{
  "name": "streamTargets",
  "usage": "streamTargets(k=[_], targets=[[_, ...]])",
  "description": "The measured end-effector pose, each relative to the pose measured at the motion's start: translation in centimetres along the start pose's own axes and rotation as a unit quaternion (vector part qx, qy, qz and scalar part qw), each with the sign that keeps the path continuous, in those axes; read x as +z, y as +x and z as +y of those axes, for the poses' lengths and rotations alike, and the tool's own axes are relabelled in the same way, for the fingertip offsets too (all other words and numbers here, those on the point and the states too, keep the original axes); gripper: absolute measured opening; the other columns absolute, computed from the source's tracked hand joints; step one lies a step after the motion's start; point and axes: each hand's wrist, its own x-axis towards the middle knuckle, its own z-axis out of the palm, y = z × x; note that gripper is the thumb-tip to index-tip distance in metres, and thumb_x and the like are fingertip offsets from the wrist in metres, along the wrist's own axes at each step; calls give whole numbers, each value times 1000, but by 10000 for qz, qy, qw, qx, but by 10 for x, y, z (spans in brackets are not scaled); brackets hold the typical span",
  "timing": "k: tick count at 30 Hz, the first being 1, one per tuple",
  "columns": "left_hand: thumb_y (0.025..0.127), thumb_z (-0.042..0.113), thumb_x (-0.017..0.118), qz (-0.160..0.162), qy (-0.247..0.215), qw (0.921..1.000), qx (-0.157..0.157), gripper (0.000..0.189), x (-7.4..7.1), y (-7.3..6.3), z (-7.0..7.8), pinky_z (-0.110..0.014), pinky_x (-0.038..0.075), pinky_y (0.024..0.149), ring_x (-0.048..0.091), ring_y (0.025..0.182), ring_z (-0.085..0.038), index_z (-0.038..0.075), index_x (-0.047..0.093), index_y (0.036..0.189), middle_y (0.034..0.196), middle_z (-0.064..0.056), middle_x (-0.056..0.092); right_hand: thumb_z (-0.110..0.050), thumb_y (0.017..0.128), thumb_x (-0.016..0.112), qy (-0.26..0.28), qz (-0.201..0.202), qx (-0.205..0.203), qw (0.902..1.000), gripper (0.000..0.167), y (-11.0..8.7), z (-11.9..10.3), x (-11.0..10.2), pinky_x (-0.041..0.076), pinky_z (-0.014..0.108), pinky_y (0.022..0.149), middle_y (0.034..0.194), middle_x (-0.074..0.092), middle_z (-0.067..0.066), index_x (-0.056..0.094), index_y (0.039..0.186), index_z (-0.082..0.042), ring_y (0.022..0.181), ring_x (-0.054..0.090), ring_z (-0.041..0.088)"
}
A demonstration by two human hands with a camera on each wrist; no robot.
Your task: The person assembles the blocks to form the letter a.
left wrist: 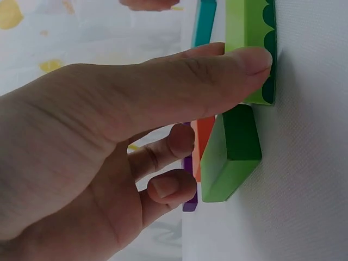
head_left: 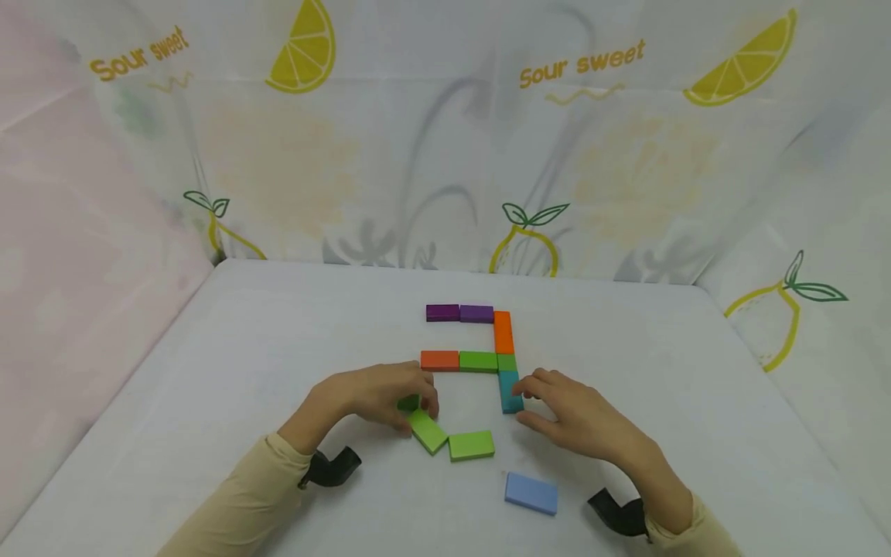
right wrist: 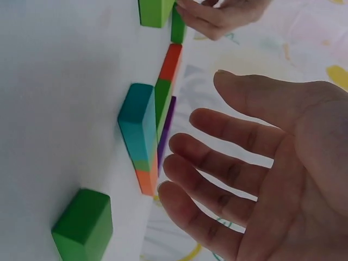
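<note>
My left hand (head_left: 390, 396) pinches a light green block (head_left: 427, 431) with the thumb on its side; the block lies tilted on the table. In the left wrist view that block (left wrist: 251, 32) has a dark green scalloped edge. A darker green block (left wrist: 234, 155) lies just beside it, partly hidden by the hand in the head view. My right hand (head_left: 574, 410) hovers with fingers loosely spread, near the teal block (head_left: 510, 391), and holds nothing in the right wrist view. Another light green block (head_left: 471, 445) lies close to the pinched one.
Two purple blocks (head_left: 459, 313) form the top row, joining an orange block (head_left: 503, 333). Below, a red-orange block (head_left: 440, 361) and a green block (head_left: 478, 361) make a middle row. A blue block (head_left: 531, 493) lies nearer the front. A green block (right wrist: 84, 225) shows in the right wrist view.
</note>
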Motion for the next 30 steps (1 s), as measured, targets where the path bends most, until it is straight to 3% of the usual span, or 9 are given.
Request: streamTargets(k=[7, 20, 26, 30], targets=[[76, 9, 78, -17, -39, 10000, 70, 29, 2, 1, -1, -25, 44, 87, 52, 94, -10, 21, 68, 100, 94, 6, 60, -29, 90, 63, -63, -127, 357, 9993, 25, -4, 10, -9, 50, 28, 74, 101, 61, -4, 62, 111, -17, 93, 60, 14], [76, 8, 77, -98, -250, 9996, -37, 28, 0, 0, -1, -23, 45, 86, 53, 91, -10, 20, 68, 99, 94, 7, 59, -33, 84, 69, 165, -1032, 1241, 9868, 35, -15, 27, -26, 45, 31, 67, 99, 59, -1, 60, 112, -14, 82, 55, 13], [78, 19, 77, 29, -74, 10000, -52, 27, 0, 1, 4, -23, 45, 83, 55, 92, -11, 19, 66, 103, 96, 4, 59, -32, 79, 74, 281, -1340, 1501, 9791, 37, -17, 34, -26, 42, 31, 66, 92, 57, -1, 58, 107, -15, 77, 51, 13], [81, 30, 74, 257, 91, 9995, 130, 30, 2, 7, 12, -22, 46, 82, 56, 93, -11, 19, 64, 108, 99, 3, 60, -28, 75, 78, 448, -1551, 1631, 9733, 39, -16, 35, -23, 41, 30, 66, 87, 55, 0, 57, 105, -16, 77, 50, 14]])
